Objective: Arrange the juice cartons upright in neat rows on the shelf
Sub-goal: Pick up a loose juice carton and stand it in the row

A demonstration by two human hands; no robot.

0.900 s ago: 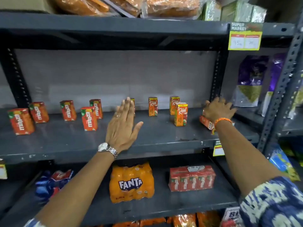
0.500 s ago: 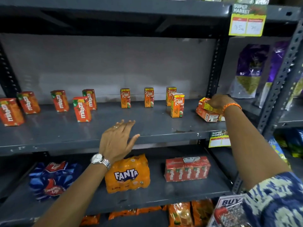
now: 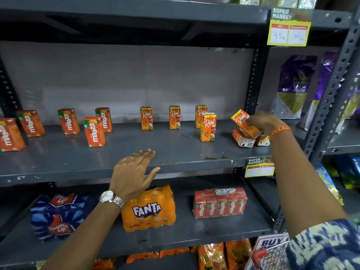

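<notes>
On the grey middle shelf [image 3: 175, 151] several red Maaza cartons [image 3: 93, 131] stand upright at the left. Several orange Real cartons stand further right, three along the back [image 3: 174, 117] and one in front [image 3: 208, 127]. My right hand [image 3: 265, 124] grips a tilted Real carton [image 3: 244, 122] just above two cartons lying flat [image 3: 243, 140] at the shelf's right end. My left hand [image 3: 134, 172] hovers open, fingers spread, over the shelf's front edge, holding nothing.
The shelf below holds a Thums Up pack [image 3: 58, 215], a Fanta pack [image 3: 149, 209] and a wrapped Maaza multipack [image 3: 220, 204]. A perforated upright [image 3: 253, 82] bounds the shelf at right. Purple snack bags [image 3: 294, 86] fill the neighbouring bay. A price tag [image 3: 259, 167] hangs on the shelf edge.
My left hand has drawn back from the back row to the shelf's front edge. My right hand has lifted a Real carton off the flat ones and tilted it up.
</notes>
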